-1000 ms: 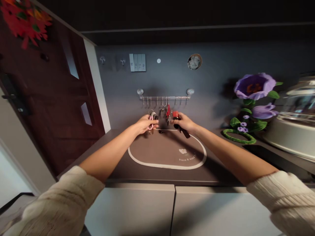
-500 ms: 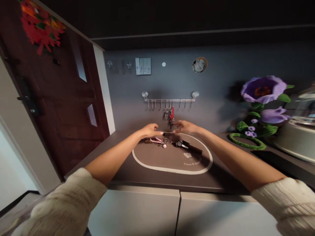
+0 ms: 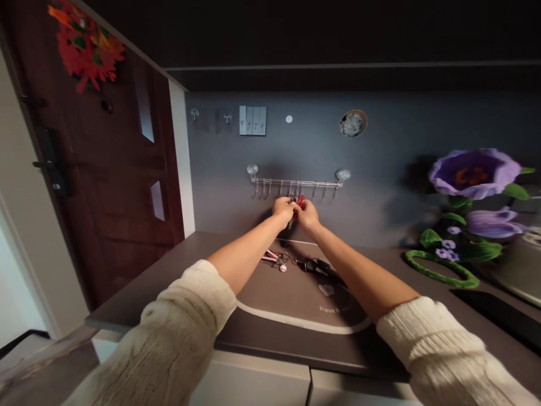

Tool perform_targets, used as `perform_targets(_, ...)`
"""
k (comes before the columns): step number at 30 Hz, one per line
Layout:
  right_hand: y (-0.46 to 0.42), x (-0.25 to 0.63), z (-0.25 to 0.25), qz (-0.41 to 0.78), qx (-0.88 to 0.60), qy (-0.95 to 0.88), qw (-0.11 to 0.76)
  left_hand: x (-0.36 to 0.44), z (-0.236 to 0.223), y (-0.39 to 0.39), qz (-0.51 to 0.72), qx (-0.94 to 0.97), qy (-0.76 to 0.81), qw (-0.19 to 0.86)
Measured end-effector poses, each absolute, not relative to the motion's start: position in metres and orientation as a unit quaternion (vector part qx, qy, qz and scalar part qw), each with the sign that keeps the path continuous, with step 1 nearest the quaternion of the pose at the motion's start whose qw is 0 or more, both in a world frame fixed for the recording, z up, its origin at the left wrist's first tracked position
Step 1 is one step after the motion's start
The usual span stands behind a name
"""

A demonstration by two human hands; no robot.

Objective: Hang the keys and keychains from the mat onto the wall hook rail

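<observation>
My left hand (image 3: 284,209) and my right hand (image 3: 309,215) meet just below a clear hook rail (image 3: 279,181) on the grey wall. Between them are keys with a red strap (image 3: 300,200), hanging at the rail's middle hooks. The fingers of both hands are closed around these keys; my hands partly hide them, so the exact grip of each finger does not show. Below, on a brown mat (image 3: 291,299) with a pale border, lie a pink-strapped key ring (image 3: 273,256) and a black key set (image 3: 313,265), the latter partly behind my right forearm.
To the right stand purple artificial flowers (image 3: 473,175) with a green looped base, beside a pale rounded appliance (image 3: 519,265). A dark flat object (image 3: 499,318) lies near the counter's right side. A dark cabinet (image 3: 296,34) overhangs the counter. On the left is a red-brown door (image 3: 122,208).
Both hands have risen from just above the mat to the hanging keys and closed in on them. The camera view has shifted slightly, with the rail now lower in the picture.
</observation>
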State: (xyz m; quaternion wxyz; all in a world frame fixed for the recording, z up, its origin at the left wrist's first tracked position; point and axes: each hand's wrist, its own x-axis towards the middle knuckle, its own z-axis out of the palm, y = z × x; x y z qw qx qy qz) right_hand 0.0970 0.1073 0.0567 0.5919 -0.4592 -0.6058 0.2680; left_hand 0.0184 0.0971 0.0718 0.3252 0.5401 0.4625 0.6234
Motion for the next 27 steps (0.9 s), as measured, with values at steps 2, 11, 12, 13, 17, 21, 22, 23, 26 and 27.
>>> perform_targets(2,0.104,0.1,0.063,0.227,-0.431,-0.625,0.61,0.018,0.079,0.09,0.647,0.542,0.421,0.333)
perform_targets(11,0.094,0.113,0.076,0.208,-0.41,-0.634,0.621,0.019,0.093,0.07,0.638,0.534,0.375,0.409)
perform_targets(12,0.097,0.114,0.078,0.199,-0.418,-0.633,0.621,0.02,0.096,0.07,0.64,0.526,0.381,0.412)
perform_targets(13,0.1,0.115,0.081,0.188,-0.424,-0.63,0.623,0.022,0.1,0.07,0.642,0.52,0.383,0.413)
perform_targets(17,0.11,0.118,0.1,0.136,-0.433,-0.617,0.643,0.03,0.12,0.069,0.652,0.507,0.375,0.421)
perform_targets(21,0.1,0.12,0.108,0.148,-0.427,-0.622,0.639,0.031,0.127,0.062,0.65,0.51,0.375,0.421)
perform_targets(22,0.094,0.121,0.106,0.164,-0.428,-0.63,0.627,0.03,0.124,0.058,0.644,0.514,0.381,0.419)
perform_targets(23,0.088,0.122,0.102,0.185,-0.428,-0.642,0.609,0.028,0.119,0.055,0.635,0.519,0.389,0.419)
perform_targets(26,0.065,0.126,0.081,0.241,-0.451,-0.666,0.543,0.019,0.095,0.041,0.584,0.545,0.419,0.432)
perform_targets(27,0.057,0.128,0.072,0.252,-0.459,-0.677,0.517,0.015,0.085,0.037,0.56,0.558,0.428,0.438)
